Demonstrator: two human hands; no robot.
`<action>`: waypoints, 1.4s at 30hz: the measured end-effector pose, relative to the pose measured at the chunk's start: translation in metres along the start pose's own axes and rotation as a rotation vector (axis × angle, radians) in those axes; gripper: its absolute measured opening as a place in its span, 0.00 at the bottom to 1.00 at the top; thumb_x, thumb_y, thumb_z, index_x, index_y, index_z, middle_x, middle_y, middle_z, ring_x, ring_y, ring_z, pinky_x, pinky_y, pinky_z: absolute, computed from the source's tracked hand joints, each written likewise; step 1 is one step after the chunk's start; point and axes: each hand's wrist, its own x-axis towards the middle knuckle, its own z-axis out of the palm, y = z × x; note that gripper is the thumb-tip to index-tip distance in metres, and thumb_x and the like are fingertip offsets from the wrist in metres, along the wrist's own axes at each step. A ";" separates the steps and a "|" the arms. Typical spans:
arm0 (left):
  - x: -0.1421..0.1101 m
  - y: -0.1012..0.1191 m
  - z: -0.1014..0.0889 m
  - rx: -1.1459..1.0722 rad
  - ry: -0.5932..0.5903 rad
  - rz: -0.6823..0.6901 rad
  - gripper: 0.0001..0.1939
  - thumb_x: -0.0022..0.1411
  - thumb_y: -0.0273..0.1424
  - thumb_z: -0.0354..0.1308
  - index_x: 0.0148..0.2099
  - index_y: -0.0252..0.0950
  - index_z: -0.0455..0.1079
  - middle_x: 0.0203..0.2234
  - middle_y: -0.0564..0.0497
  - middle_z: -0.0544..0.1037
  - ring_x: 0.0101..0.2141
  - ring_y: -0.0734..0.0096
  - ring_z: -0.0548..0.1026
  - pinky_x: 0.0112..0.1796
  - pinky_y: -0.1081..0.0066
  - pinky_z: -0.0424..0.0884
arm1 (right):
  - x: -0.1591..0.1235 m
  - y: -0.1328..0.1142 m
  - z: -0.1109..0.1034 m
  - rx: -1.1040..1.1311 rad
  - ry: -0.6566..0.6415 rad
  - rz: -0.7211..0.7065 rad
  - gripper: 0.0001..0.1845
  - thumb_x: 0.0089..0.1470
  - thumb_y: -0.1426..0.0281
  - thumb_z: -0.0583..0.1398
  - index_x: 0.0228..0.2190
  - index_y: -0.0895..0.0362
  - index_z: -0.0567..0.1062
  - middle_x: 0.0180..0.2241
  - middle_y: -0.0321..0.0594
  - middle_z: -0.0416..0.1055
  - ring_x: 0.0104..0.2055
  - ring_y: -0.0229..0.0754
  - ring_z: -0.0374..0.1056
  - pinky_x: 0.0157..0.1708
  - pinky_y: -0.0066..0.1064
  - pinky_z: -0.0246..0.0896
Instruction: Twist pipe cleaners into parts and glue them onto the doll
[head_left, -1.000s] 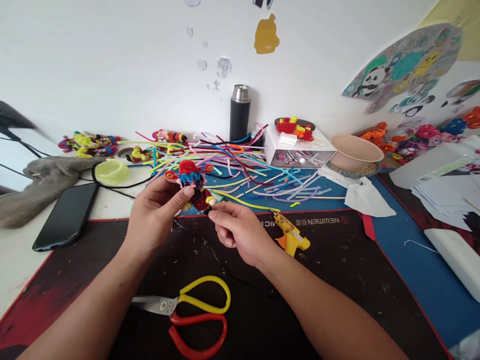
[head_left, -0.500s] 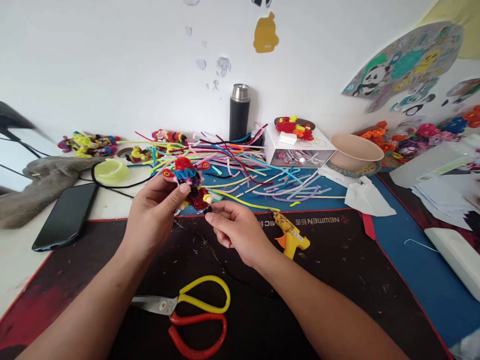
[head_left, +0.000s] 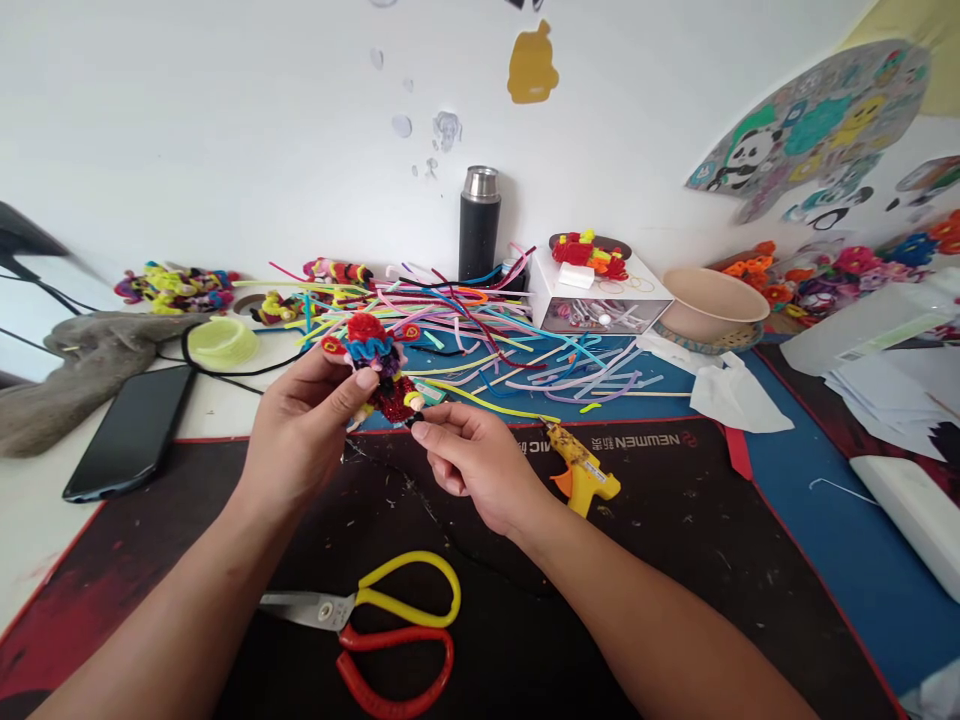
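Observation:
My left hand [head_left: 311, 415] grips a small pipe-cleaner doll [head_left: 386, 370] with its thumb across the front. The doll has a red fuzzy top, a blue ruffle, a dark middle and a glittery red lower part. At its lower right end, my right hand [head_left: 472, 455] pinches a small black tip of the doll between thumb and fingers. Below the hands, scissors [head_left: 330, 608] with one yellow and one red handle lie on the dark mat [head_left: 675, 560]. A yellow glue gun [head_left: 581, 470] rests to the right of my right hand.
Loose pipe cleaners [head_left: 480, 320] spread across the back. Behind them stand a black thermos [head_left: 479, 225] and a white box [head_left: 555, 290]. A phone [head_left: 131, 432] and a pale yellow coil [head_left: 223, 343] lie left; a beige bowl [head_left: 712, 303] and crumpled tissue [head_left: 739, 395] are right.
Almost nothing differs. The doll and both hands have shifted very slightly; the left hand keeps its grip and the right hand its pinch.

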 end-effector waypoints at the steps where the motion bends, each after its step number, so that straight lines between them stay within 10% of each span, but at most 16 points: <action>1: 0.000 0.000 0.000 -0.001 -0.003 0.004 0.15 0.57 0.38 0.81 0.46 0.43 0.88 0.42 0.50 0.87 0.44 0.63 0.82 0.50 0.66 0.79 | 0.000 0.000 0.000 0.006 -0.001 0.001 0.22 0.46 0.58 0.77 0.36 0.55 0.77 0.17 0.24 0.64 0.18 0.31 0.52 0.18 0.28 0.39; 42: 0.000 -0.001 0.006 -0.011 0.046 -0.003 0.15 0.53 0.40 0.83 0.41 0.42 0.88 0.40 0.51 0.86 0.42 0.63 0.81 0.49 0.65 0.79 | -0.001 -0.002 0.000 -0.001 0.009 -0.003 0.20 0.49 0.57 0.75 0.36 0.54 0.77 0.18 0.24 0.63 0.18 0.31 0.53 0.18 0.29 0.38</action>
